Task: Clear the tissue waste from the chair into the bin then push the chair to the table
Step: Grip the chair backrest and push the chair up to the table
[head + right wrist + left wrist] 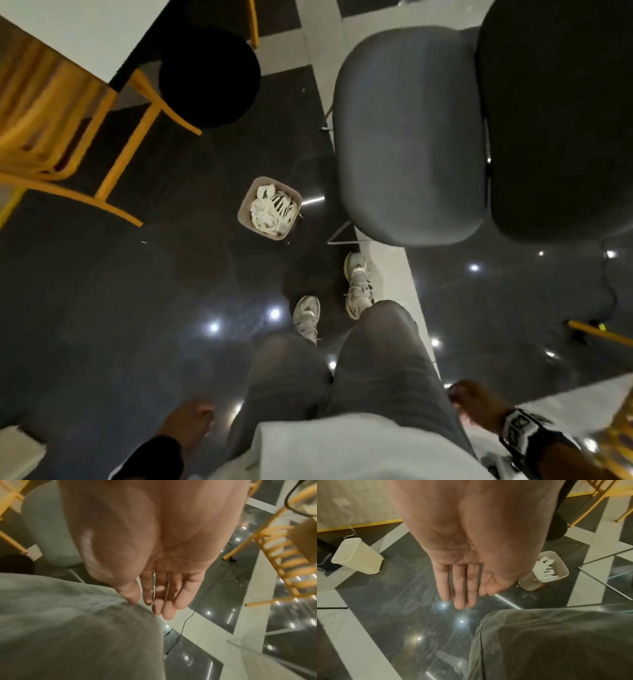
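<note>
A grey padded chair (pixel 411 137) stands ahead on my right, its seat bare, with its black backrest (pixel 555 113) further right. A small beige bin (pixel 270 207) on the dark floor, left of the chair, holds crumpled white tissues (pixel 272 209); it also shows in the left wrist view as the bin (pixel 544 570). My left hand (pixel 191 421) hangs at my left thigh, fingers (pixel 458 588) straight and empty. My right hand (pixel 476 401) hangs by my right thigh, fingers (pixel 164 599) relaxed and empty. The white table top (pixel 78 31) is at the far left.
A yellow-framed wooden chair (pixel 51 120) stands under the table on the left, beside the table's round black base (pixel 209 77). A second, empty beige bin (pixel 356 555) sits further left. More yellow chairs (pixel 283 563) and a black cable (pixel 181 628) lie on my right.
</note>
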